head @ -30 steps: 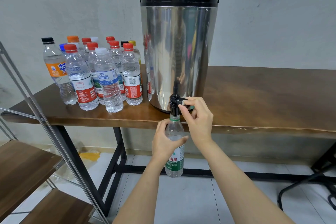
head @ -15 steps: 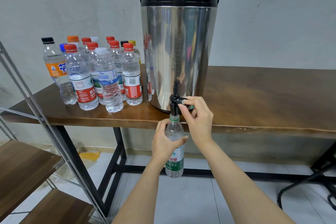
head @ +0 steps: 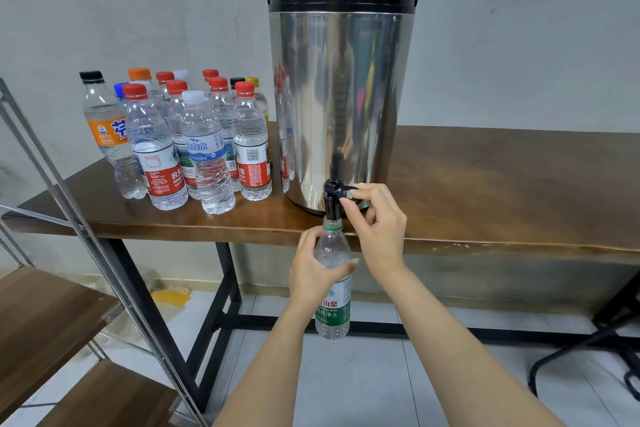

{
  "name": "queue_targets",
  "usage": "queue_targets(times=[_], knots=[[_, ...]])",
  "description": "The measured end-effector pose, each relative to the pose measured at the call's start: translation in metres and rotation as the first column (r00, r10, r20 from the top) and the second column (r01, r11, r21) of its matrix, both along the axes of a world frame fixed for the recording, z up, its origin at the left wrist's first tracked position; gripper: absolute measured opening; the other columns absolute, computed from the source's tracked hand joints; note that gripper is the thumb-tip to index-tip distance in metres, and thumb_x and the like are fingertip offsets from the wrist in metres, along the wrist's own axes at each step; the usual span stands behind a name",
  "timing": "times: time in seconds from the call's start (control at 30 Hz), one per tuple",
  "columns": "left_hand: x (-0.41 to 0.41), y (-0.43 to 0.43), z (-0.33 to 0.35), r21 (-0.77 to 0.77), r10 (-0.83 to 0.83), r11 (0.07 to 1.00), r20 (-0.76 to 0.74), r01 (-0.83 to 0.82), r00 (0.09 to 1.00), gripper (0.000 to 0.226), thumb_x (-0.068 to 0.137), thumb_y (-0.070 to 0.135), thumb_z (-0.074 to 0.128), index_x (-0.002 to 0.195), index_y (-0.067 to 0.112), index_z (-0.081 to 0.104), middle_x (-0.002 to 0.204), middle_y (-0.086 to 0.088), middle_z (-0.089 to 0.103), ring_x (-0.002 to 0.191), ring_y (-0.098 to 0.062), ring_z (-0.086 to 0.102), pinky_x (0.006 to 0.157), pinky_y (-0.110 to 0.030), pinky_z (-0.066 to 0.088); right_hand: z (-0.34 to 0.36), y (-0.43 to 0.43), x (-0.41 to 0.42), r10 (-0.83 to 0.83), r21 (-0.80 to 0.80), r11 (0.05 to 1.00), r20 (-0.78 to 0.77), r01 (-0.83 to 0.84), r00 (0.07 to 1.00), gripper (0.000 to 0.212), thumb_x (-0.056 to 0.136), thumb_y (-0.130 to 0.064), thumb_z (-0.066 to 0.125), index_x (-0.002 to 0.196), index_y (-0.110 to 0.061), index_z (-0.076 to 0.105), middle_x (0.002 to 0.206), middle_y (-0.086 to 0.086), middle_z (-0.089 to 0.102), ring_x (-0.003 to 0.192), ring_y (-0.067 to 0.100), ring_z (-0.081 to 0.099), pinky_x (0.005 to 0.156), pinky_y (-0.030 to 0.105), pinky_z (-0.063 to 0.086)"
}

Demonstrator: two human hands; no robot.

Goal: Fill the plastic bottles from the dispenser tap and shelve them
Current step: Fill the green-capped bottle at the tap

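A tall steel dispenser (head: 341,97) with a black lid stands on the wooden table (head: 502,191). Its black tap (head: 333,198) juts over the table's front edge. My left hand (head: 311,270) grips an uncapped clear bottle with a green label (head: 334,308) upright, its mouth right under the tap spout. My right hand (head: 377,215) pinches the tap's lever. Several capped bottles (head: 194,142), mostly with red caps, stand grouped on the table left of the dispenser.
A metal-framed shelf unit with wooden boards (head: 45,315) stands at the lower left, close to the table's left end. Black table legs and a crossbar (head: 377,324) run below. A black chair base (head: 588,350) sits at the lower right on the tiled floor.
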State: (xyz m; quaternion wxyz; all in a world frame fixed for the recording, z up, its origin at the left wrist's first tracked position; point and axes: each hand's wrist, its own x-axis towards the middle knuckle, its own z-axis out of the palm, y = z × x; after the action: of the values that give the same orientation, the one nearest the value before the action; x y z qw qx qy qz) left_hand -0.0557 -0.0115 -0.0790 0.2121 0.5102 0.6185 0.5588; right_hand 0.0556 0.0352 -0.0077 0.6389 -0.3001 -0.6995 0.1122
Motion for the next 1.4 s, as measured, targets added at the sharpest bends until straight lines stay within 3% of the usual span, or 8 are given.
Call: queue_targets(times=[0.27, 0.7, 1.4], knots=[[0.0000, -0.0001, 0.0004, -0.010, 0.007, 1.000, -0.017, -0.007, 1.000, 0.069, 0.066, 0.034, 0.090, 0.121, 0.037, 0.048, 0.122, 0.019, 0.052, 0.115, -0.007, 0.052, 0.088, -0.020, 0.045, 0.0005, -0.0005, 0.0001, -0.002, 0.002, 1.000, 0.001, 0.002, 1.000, 0.030, 0.090, -0.041, 0.060, 0.093, -0.013, 0.069, 0.105, -0.016, 0.059, 0.051, 0.017, 0.043, 0.052, 0.023, 0.043], [-0.0007, 0.0005, -0.0011, -0.008, 0.006, 1.000, -0.011, -0.006, 1.000, 0.071, 0.066, 0.033, 0.091, 0.122, 0.037, 0.048, 0.124, 0.017, 0.053, 0.117, -0.010, 0.053, 0.096, -0.035, 0.050, 0.0004, -0.0006, -0.0001, -0.009, 0.003, 1.000, 0.008, 0.009, 1.000, 0.031, 0.090, -0.042, 0.060, 0.093, -0.012, 0.069, 0.106, -0.016, 0.058, 0.053, 0.018, 0.045, 0.052, 0.022, 0.043], [-0.0013, 0.0009, -0.0013, -0.009, -0.004, 1.000, 0.015, 0.004, 1.000, 0.072, 0.066, 0.035, 0.091, 0.125, 0.035, 0.051, 0.125, 0.018, 0.053, 0.116, -0.006, 0.053, 0.088, -0.022, 0.046, 0.0007, -0.0015, -0.0003, -0.010, 0.010, 1.000, 0.007, 0.010, 1.000, 0.029, 0.090, -0.040, 0.060, 0.094, -0.012, 0.069, 0.105, -0.016, 0.058, 0.053, 0.018, 0.044, 0.051, 0.020, 0.041]])
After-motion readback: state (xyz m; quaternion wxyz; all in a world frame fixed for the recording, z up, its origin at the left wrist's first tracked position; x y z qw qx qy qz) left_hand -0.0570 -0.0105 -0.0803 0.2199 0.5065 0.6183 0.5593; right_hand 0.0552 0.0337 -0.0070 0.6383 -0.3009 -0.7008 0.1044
